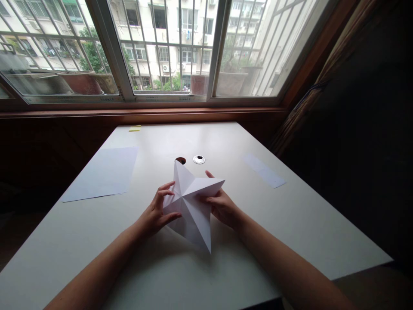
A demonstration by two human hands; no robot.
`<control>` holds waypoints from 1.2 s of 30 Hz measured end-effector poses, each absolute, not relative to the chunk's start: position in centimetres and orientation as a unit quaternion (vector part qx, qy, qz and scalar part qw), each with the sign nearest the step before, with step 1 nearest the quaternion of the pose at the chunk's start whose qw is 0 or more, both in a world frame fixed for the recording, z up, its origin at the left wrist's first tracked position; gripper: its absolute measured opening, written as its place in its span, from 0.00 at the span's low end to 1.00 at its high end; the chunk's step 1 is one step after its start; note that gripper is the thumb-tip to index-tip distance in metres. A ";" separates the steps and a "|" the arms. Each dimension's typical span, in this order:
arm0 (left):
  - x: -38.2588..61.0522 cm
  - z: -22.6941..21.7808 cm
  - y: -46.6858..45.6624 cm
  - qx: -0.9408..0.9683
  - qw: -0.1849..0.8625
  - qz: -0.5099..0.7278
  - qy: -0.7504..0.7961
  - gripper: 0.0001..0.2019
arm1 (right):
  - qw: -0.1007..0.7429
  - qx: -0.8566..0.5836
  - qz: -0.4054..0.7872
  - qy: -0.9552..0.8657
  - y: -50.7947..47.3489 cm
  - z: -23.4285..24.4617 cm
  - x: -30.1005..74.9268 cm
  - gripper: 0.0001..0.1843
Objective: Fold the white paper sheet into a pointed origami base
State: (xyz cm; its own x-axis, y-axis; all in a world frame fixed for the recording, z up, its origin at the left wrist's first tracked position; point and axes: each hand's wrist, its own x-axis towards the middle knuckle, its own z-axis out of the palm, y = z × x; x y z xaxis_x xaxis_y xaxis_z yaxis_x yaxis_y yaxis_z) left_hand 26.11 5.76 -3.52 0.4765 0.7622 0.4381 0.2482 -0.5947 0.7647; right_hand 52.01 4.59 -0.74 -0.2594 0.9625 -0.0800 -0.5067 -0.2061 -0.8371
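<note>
A white folded paper star (196,211) is held between my two hands above the middle of the table. Creases run from its raised centre out to the points. My left hand (161,206) grips the left side, thumb across the front and fingers bent at the edge. On the other side my right hand (222,204) pinches the star beneath its right point, with the thumb over the paper and some fingers hidden behind it. One point of the star reaches away from me, and another points down toward the near edge.
White sheets of paper (103,172) lie on the left of the white table (180,288). A narrow paper strip (263,170) lies on the right. Behind the star are a round hole (181,160) and a metal ring cap (199,159). Yellow sticky notes (134,128) sit at the far edge.
</note>
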 end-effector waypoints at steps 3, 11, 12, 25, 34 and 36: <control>26.3 -3.6 5.7 0.789 0.334 0.408 0.315 0.25 | 0.522 -0.311 0.713 -0.350 4.6 -0.8 51.8 0.58; 26.4 -3.4 5.7 0.776 0.336 0.421 0.329 0.35 | 0.544 -0.297 0.713 -0.328 4.1 -0.3 50.6 0.36; 26.4 -3.4 5.8 0.775 0.330 0.422 0.336 0.35 | 0.540 -0.292 0.719 -0.325 3.9 -0.1 50.5 0.32; 26.6 -1.3 4.8 0.807 0.257 0.352 0.400 0.29 | 0.415 -0.239 0.836 -0.269 2.6 0.0 50.5 0.24; 26.9 -0.9 4.6 0.824 0.243 0.364 0.361 0.38 | 0.418 -0.260 0.832 -0.258 2.6 0.2 50.5 0.26; 26.9 -0.8 4.6 0.817 0.250 0.370 0.364 0.38 | 0.435 -0.252 0.824 -0.260 2.5 0.4 50.5 0.25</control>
